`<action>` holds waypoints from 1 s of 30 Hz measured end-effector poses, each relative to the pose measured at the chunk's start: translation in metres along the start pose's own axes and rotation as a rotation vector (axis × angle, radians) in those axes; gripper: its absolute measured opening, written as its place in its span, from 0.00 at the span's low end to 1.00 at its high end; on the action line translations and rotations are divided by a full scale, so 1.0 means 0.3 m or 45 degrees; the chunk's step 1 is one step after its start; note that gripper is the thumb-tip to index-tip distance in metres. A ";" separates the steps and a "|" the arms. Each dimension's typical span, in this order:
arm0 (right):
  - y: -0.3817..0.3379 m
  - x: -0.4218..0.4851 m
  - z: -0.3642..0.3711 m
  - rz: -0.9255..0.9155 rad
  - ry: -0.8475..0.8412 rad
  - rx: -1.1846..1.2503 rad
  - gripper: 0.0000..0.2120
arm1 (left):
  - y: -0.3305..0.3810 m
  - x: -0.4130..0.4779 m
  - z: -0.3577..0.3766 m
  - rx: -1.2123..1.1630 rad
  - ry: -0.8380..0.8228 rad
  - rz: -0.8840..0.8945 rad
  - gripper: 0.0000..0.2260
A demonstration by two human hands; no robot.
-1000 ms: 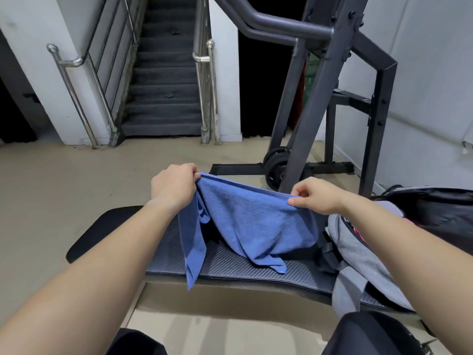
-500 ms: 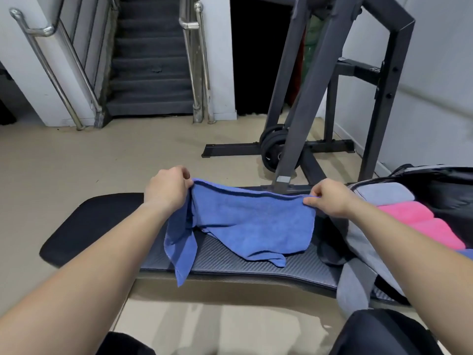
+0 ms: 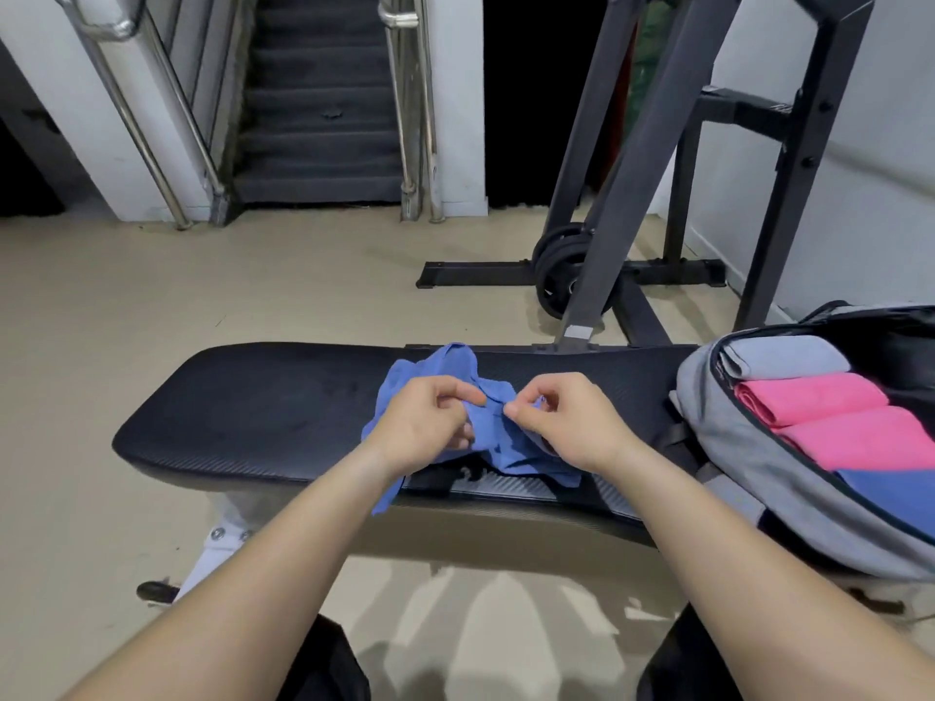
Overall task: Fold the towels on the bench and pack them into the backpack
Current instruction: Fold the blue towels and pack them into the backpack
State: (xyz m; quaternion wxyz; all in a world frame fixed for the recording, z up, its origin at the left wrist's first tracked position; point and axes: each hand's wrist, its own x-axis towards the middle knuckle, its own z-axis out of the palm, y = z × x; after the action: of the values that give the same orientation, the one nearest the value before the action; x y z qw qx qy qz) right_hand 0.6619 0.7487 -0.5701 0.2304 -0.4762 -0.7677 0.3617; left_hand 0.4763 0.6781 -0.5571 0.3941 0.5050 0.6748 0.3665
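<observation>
The left hand [image 3: 425,427] and the right hand [image 3: 571,427] each had the grip clamped on the crumpled blue towel [image 3: 435,369], which lay on the middle of the black counter [image 3: 253,407], left of the open backpack [image 3: 733,447].

We take this for a small gym, perhaps a home or basement one. A padded black weight bench [image 3: 263,412] stretches before us, a dark steel rack [image 3: 632,194] stands behind it with round weight plates [image 3: 554,270] stacked at its foot, and the floor [image 3: 253,285] is bare beige between white walls [image 3: 860,169]. A grey staircase [image 3: 319,118] with steel handrails [image 3: 145,144] climbs away at the back.
</observation>
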 end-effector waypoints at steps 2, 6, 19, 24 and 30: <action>0.000 -0.008 0.018 -0.031 -0.053 0.051 0.05 | -0.005 -0.013 -0.003 -0.005 -0.062 0.054 0.17; -0.022 -0.006 0.040 -0.077 -0.089 0.117 0.03 | 0.002 -0.009 -0.003 0.186 0.062 0.190 0.09; -0.038 -0.016 0.053 0.024 -0.011 0.338 0.06 | -0.025 -0.024 -0.026 0.271 0.082 0.178 0.09; -0.048 -0.031 0.051 0.037 -0.068 0.398 0.07 | -0.021 -0.032 -0.025 0.221 0.070 0.136 0.11; -0.060 -0.047 0.048 0.020 -0.120 0.460 0.09 | -0.024 -0.038 -0.009 0.149 0.054 0.073 0.13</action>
State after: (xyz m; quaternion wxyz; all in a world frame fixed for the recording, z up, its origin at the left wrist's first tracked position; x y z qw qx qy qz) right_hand 0.6478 0.7262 -0.5655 0.2732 -0.4156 -0.6964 0.5174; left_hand 0.4731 0.6653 -0.5604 0.3389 0.5384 0.6885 0.3482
